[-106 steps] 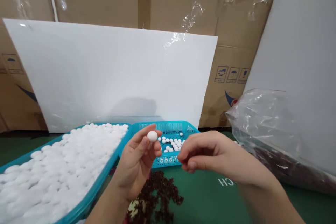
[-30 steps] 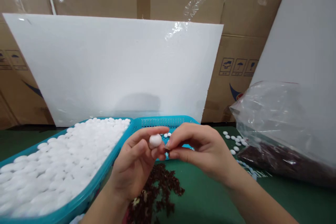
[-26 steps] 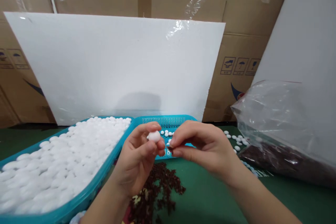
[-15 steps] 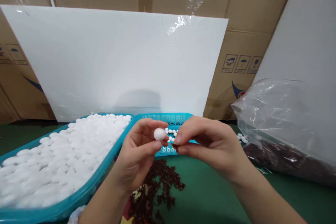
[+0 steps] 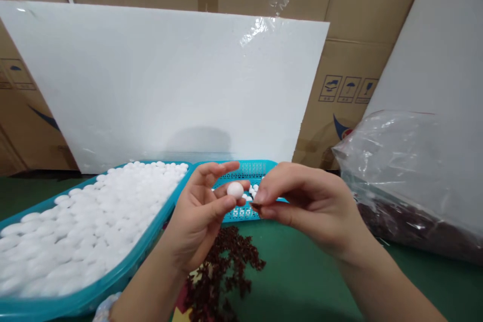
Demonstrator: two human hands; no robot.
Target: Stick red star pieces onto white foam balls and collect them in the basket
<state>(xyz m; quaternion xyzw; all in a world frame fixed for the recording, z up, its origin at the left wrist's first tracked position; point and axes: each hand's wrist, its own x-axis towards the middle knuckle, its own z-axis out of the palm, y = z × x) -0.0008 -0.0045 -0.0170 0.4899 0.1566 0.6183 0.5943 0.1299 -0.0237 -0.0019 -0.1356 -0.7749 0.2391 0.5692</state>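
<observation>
No readable words, only handling pictograms — three boxed symbols — on the cardboard carton

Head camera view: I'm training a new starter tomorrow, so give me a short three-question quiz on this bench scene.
1. True or false: the left hand holds a white ball.
2. Where is the pile of dark red bits? A in the big tray, B on the green mat, C in the small basket.
3. What does the clear bag hold?

Key: 1 true. 2 B. 3 dark red material.
</observation>
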